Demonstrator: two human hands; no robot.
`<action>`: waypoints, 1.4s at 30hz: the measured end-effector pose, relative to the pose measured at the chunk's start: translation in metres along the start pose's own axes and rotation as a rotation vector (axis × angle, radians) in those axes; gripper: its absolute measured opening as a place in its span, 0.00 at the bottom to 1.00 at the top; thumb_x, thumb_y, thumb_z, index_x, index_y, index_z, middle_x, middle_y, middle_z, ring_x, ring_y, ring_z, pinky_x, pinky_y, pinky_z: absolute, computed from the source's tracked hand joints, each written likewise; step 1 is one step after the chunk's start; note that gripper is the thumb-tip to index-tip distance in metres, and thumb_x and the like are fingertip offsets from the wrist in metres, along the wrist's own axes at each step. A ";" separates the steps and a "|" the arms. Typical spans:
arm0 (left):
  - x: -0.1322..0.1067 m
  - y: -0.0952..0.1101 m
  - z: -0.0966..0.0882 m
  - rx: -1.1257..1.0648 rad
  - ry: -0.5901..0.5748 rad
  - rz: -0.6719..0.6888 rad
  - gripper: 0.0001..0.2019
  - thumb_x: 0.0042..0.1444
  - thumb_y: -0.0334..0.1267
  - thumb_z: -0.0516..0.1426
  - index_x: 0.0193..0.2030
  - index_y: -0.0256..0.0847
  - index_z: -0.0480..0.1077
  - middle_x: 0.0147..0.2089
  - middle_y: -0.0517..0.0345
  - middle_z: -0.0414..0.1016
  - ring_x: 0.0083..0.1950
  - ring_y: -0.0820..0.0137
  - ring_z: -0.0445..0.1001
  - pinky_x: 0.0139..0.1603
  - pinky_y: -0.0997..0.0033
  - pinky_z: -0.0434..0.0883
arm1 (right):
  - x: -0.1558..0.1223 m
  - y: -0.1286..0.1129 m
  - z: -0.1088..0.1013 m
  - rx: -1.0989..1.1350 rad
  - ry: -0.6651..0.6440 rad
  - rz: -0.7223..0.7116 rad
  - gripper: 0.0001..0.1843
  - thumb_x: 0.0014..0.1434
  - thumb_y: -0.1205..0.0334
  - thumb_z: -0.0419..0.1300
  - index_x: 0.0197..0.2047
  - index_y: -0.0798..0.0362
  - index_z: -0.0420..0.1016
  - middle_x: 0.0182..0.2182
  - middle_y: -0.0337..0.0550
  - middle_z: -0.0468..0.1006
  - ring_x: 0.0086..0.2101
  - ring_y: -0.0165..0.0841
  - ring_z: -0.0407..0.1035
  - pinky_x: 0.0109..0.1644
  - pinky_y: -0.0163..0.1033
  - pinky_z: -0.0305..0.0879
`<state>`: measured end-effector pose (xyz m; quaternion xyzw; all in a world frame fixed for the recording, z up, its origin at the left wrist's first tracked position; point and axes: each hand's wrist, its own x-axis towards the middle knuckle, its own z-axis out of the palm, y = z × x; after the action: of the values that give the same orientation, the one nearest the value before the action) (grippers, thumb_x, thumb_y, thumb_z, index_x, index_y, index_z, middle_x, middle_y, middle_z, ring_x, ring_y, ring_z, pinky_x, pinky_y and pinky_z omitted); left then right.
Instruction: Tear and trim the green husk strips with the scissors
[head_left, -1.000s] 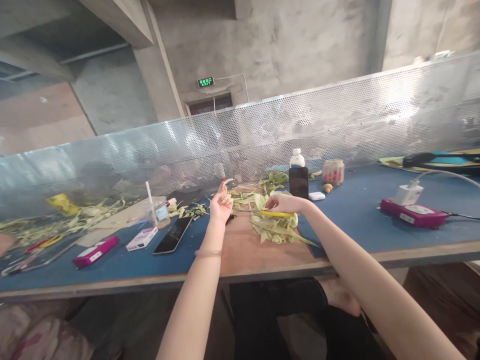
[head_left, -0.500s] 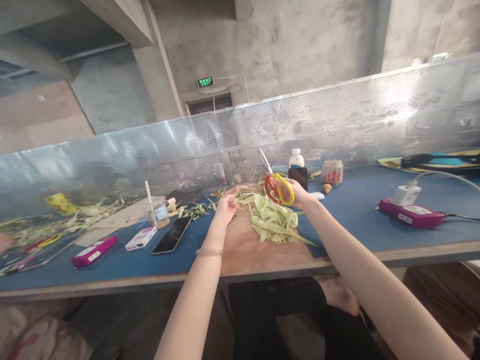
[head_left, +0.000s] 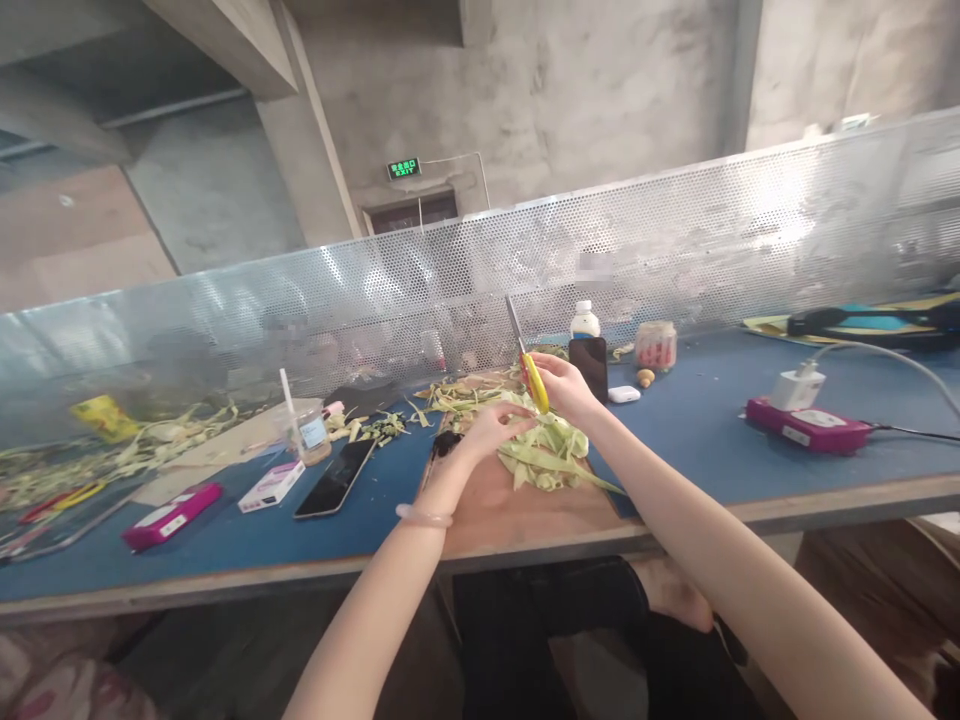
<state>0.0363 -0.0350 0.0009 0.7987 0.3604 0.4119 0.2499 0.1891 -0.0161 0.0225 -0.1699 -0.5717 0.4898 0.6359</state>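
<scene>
One grip, my right (head_left: 562, 384), was wrapped around scissors (head_left: 537, 386) with a yellow handle, their blades slanting upward, as I saw from afar through the head camera. My left grip (head_left: 496, 426) bent in, fingers near the edge of a heap of pale green leaves (head_left: 546, 462); I couldn't tell whether it pinched one. The heap lay on a brown board (head_left: 502, 515) on the blue table (head_left: 697, 430). Nearby, left of the board, lay a dark phone (head_left: 336, 480).
</scene>
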 end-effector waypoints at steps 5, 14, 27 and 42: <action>0.001 -0.002 -0.001 -0.030 -0.007 -0.022 0.12 0.44 0.44 0.58 0.32 0.38 0.73 0.30 0.56 0.72 0.29 0.73 0.67 0.30 0.74 0.63 | -0.001 -0.002 0.002 0.098 0.001 0.033 0.19 0.44 0.54 0.62 0.40 0.52 0.70 0.32 0.41 0.75 0.30 0.29 0.70 0.34 0.34 0.66; 0.001 0.006 0.016 0.008 -0.024 -0.058 0.16 0.44 0.47 0.57 0.36 0.38 0.73 0.29 0.58 0.71 0.27 0.73 0.65 0.27 0.75 0.61 | -0.003 -0.008 0.009 0.088 0.020 0.008 0.21 0.44 0.54 0.61 0.42 0.51 0.67 0.29 0.38 0.72 0.28 0.29 0.68 0.30 0.34 0.65; 0.007 -0.015 -0.004 0.222 0.230 0.010 0.15 0.50 0.46 0.51 0.23 0.38 0.70 0.21 0.58 0.67 0.24 0.71 0.62 0.27 0.71 0.58 | -0.023 -0.079 -0.058 -0.721 0.339 -0.272 0.32 0.43 0.54 0.62 0.52 0.54 0.64 0.36 0.46 0.73 0.39 0.36 0.66 0.45 0.45 0.62; -0.008 0.031 0.010 -0.018 0.011 0.129 0.12 0.48 0.42 0.56 0.37 0.41 0.73 0.38 0.53 0.73 0.41 0.67 0.69 0.44 0.68 0.64 | -0.021 -0.038 -0.002 -0.047 0.019 0.015 0.18 0.49 0.53 0.56 0.43 0.50 0.68 0.30 0.40 0.72 0.30 0.31 0.69 0.33 0.38 0.67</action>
<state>0.0531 -0.0611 0.0134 0.8157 0.3057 0.4349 0.2281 0.2104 -0.0498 0.0399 -0.1937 -0.5759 0.4793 0.6333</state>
